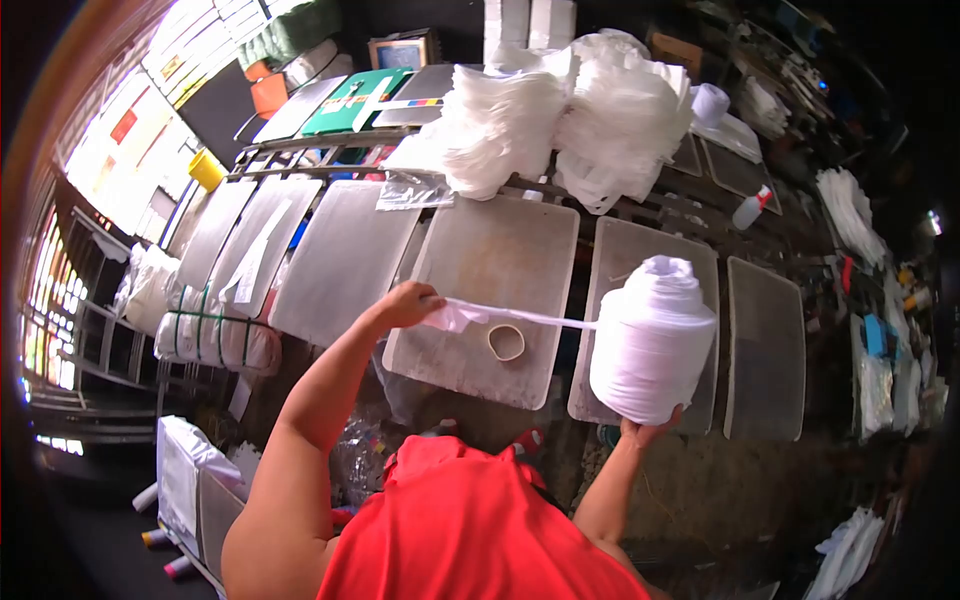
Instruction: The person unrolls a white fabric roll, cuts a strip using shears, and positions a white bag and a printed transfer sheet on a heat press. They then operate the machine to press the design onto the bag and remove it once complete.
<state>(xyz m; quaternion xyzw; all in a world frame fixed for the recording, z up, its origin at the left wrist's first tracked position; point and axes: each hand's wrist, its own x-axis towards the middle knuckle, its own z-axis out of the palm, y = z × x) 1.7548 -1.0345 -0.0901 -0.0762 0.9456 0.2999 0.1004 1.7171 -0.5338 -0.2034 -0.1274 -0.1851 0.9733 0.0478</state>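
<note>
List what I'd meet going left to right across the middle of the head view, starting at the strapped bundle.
Strapped white bundle → left hand → pinched strip end → small cardboard ring → big white roll → mesh tray.

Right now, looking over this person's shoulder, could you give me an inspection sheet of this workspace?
Surface: grey flat trays lie side by side on a metal rack.
Job's things: a big white roll is held above the trays; a white strip runs from it towards the left.
Clutter: cardboard ring on a tray; spray bottle; yellow cup; clear bag.
Fingers: the left hand pinches the strip's end; the right hand props the roll from below.
Cables: nothing seen.
Surroundings: white stacks behind the trays; strapped bundles at the left; bright windows at the far left.
</note>
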